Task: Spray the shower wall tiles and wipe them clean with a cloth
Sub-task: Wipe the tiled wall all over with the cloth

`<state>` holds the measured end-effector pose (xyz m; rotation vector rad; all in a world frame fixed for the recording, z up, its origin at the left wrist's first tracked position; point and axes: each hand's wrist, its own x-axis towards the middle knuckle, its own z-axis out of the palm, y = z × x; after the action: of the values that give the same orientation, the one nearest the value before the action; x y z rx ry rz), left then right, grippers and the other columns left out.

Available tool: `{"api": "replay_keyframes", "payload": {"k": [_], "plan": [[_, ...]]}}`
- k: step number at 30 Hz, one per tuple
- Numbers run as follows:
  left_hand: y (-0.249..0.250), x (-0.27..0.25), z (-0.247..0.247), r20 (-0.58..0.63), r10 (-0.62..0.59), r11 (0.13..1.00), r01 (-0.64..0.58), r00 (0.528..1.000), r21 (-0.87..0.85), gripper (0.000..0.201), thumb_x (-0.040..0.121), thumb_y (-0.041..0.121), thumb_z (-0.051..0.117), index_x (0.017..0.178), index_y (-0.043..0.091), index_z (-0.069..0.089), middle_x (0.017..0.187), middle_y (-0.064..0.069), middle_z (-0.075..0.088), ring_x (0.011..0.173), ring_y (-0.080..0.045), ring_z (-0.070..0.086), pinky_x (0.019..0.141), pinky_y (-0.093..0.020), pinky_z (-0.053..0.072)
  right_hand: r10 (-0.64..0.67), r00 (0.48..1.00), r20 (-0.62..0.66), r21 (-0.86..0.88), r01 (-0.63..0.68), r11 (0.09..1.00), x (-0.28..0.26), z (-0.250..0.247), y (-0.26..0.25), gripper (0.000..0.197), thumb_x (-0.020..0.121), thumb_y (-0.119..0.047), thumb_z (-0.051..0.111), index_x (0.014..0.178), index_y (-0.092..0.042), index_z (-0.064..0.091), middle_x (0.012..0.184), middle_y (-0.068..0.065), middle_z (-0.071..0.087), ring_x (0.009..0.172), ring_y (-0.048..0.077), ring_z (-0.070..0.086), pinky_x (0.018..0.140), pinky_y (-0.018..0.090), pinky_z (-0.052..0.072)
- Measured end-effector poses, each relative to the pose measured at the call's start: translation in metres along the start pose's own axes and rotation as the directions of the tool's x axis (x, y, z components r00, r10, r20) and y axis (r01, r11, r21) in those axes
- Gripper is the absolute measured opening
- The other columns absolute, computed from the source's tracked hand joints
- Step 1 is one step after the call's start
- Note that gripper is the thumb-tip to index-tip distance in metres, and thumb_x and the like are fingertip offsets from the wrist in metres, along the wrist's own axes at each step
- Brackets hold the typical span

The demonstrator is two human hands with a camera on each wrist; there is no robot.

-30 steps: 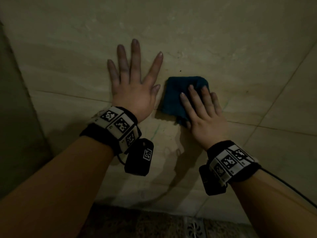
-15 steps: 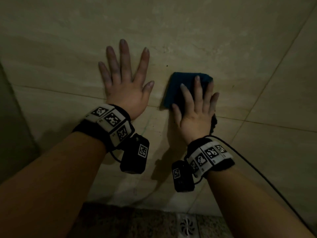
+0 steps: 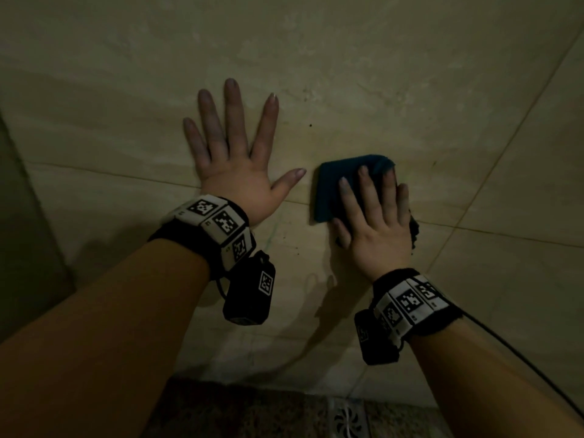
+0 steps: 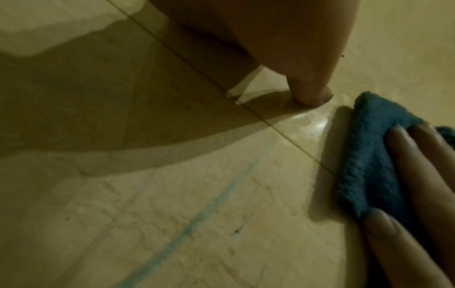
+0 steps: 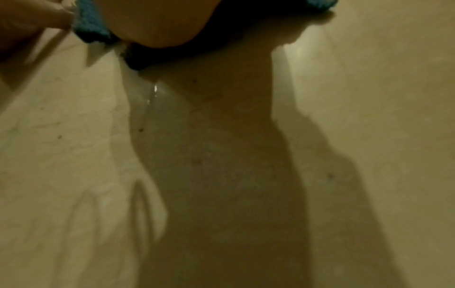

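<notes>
- Pressed flat under straight fingers of the right hand (image 3: 377, 222), the blue cloth (image 3: 341, 181) lies against the beige wall tiles (image 3: 395, 90); the fingers are extended over it, not curled round it.
- Left hand (image 3: 235, 159), open with fingers spread, rests palm-down on the same wall, just beside the cloth; its thumb tip is close to the cloth's near edge but apart from it.
- Compared with half a second ago, the right hand and cloth sit lower on the wall relative to the left hand, the cloth now straddling the horizontal grout line (image 3: 110, 175) that passes under the left palm.
- From the left wrist view, the cloth (image 4: 374, 155) shows a folded corner ahead of the right fingers (image 4: 423, 175); a pale blue streak (image 4: 197, 220) runs across the tile below the left thumb.
- From the right wrist view, wet runs glisten on the tile under the cloth (image 5: 92, 33).
- Wristbands (image 3: 218, 221) carry square black-and-white coded markers; no legible writing or brand shows.
- Floor drain (image 3: 347, 418) lies below the right forearm.
</notes>
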<state>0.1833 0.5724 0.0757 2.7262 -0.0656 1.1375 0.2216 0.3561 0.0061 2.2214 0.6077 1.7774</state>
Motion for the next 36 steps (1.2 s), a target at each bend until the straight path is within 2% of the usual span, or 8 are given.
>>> {"api": "replay_keyframes", "payload": {"k": [6,8,12,18,23,28,32,36], "plan": [[-0.001,0.001,0.0,0.019,-0.006,1.0,0.006,1.0,0.012,0.098,0.077,0.081,0.021,0.133,0.028,-0.04,0.151,-0.023,-0.026,0.136,-0.049,-0.021,0.104,-0.061,-0.017,-0.083,0.996,0.02,0.016,0.082,0.996,0.023,-0.006,0.011,0.061,0.101,-0.041,0.035,0.151,-0.022,0.006,0.158,0.0,-0.012,0.144,0.022,-0.014,0.117,0.041,-0.007],[-0.002,0.002,0.0,0.033,-0.007,1.0,0.007,0.999,0.008,0.102,0.076,0.082,0.025,0.129,0.029,-0.044,0.149,-0.023,-0.029,0.135,-0.049,-0.024,0.103,-0.06,-0.019,-0.103,0.995,0.008,0.037,0.103,0.994,0.043,-0.01,0.014,0.058,0.101,-0.039,0.036,0.15,-0.022,0.013,0.157,0.003,0.006,0.145,0.023,-0.009,0.117,0.04,-0.008],[-0.004,0.002,0.0,0.035,0.003,1.0,-0.002,0.999,-0.012,0.108,0.073,0.084,0.027,0.123,0.028,-0.051,0.148,-0.021,-0.032,0.135,-0.048,-0.026,0.102,-0.057,-0.021,-0.141,0.987,-0.072,0.048,0.144,0.988,0.09,-0.02,0.015,0.05,0.099,-0.036,0.042,0.145,-0.018,0.031,0.149,0.011,0.034,0.137,0.033,0.02,0.116,0.041,-0.003],[-0.004,0.002,-0.002,0.038,0.0,1.0,0.001,0.999,-0.031,0.11,0.072,0.084,0.027,0.122,0.025,-0.052,0.148,-0.023,-0.03,0.135,-0.048,-0.024,0.102,-0.056,-0.022,-0.096,0.993,-0.072,0.062,0.101,0.993,0.118,-0.025,0.005,0.054,0.095,-0.033,0.047,0.145,-0.018,0.034,0.149,0.011,0.035,0.137,0.034,0.019,0.116,0.043,-0.003],[-0.005,0.002,-0.007,0.106,0.011,1.0,-0.012,0.994,0.008,0.121,0.07,0.084,0.041,0.12,0.027,-0.054,0.143,-0.02,-0.039,0.134,-0.047,-0.028,0.101,-0.056,-0.023,-0.142,0.987,-0.07,0.052,0.145,0.988,0.102,-0.022,0.005,0.057,0.091,-0.031,0.052,0.144,-0.021,0.033,0.149,0.008,0.034,0.137,0.033,0.02,0.116,0.044,0.0],[-0.009,-0.003,-0.015,0.131,0.034,0.998,-0.04,0.991,0.048,0.128,0.069,0.077,0.055,0.126,0.03,-0.049,0.145,-0.016,-0.04,0.135,-0.043,-0.03,0.106,-0.055,-0.02,-0.186,0.979,0.08,0.079,0.18,0.98,0.059,-0.023,0.006,0.064,0.086,-0.028,0.047,0.145,-0.022,0.026,0.151,0.003,0.019,0.145,0.023,-0.007,0.116,0.044,-0.005],[-0.014,-0.002,-0.029,0.095,0.076,0.995,-0.082,0.993,0.061,0.123,0.072,0.072,0.057,0.136,0.027,-0.038,0.15,-0.019,-0.032,0.138,-0.041,-0.027,0.108,-0.054,-0.018,-0.196,0.968,0.159,0.095,0.182,0.979,0.031,-0.024,0.004,0.065,0.082,-0.024,0.046,0.145,-0.022,0.027,0.15,0.002,0.021,0.145,0.023,-0.008,0.117,0.042,-0.007],[-0.024,0.018,-0.045,0.07,0.013,0.997,-0.019,0.997,0.079,0.129,0.069,0.072,0.06,0.141,0.021,-0.034,0.15,-0.017,-0.032,0.139,-0.038,-0.026,0.109,-0.053,-0.017,-0.207,0.973,0.105,0.076,0.2,0.977,0.038,-0.02,0.01,0.064,0.087,-0.022,0.052,0.145,-0.023,0.026,0.151,0.001,0.02,0.145,0.021,-0.009,0.118,0.044,-0.001]]}}
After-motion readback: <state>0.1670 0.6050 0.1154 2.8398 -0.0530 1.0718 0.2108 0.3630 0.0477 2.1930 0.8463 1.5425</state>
